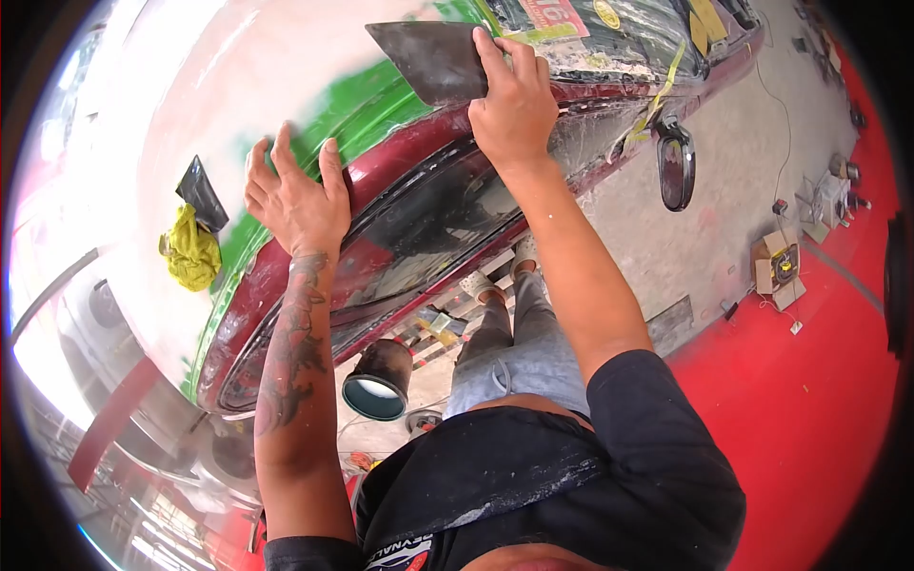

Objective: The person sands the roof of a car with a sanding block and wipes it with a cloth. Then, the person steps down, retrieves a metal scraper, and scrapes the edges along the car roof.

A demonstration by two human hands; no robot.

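My right hand pinches a dark, flat sheet that looks like sandpaper by its right edge, over the car roof. With its fingers spread, my left hand rests on the green strip of the car roof, near the maroon edge. The middle of the roof is whitish. To the left of that hand, a crumpled yellow-green cloth lies on the roof, touching a small black sheet whose kind I cannot make out.
The car's side window runs below my hands, and a side mirror sticks out at right. A dark bucket with whitish contents stands by my feet. An opened cardboard box and a cable lie on the floor at right.
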